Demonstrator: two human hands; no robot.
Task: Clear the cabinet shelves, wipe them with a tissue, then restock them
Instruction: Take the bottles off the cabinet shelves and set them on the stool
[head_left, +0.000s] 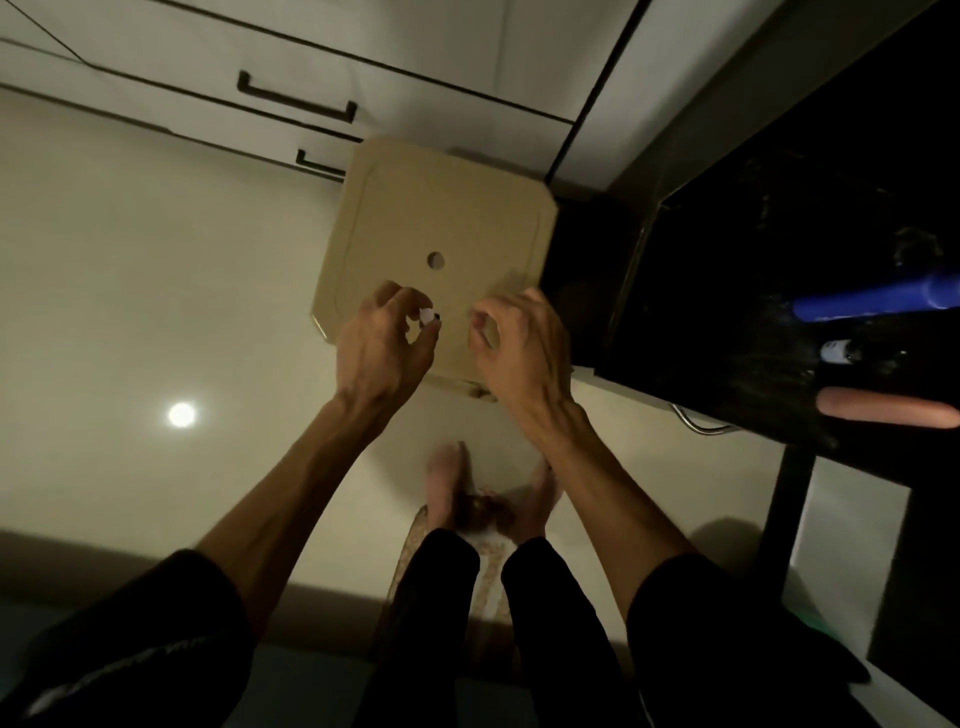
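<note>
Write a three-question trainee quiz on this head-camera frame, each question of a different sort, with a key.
1. True or false: the left hand pinches a small white scrap at its fingertips.
2. Multiple choice: the tan octagonal box lies on (A) a dark shelf, (B) the pale floor, (C) the person's lap.
3. Fill in: the box lid has a round ____ near its middle.

Key: 1 true. 2 B. 3 hole.
</note>
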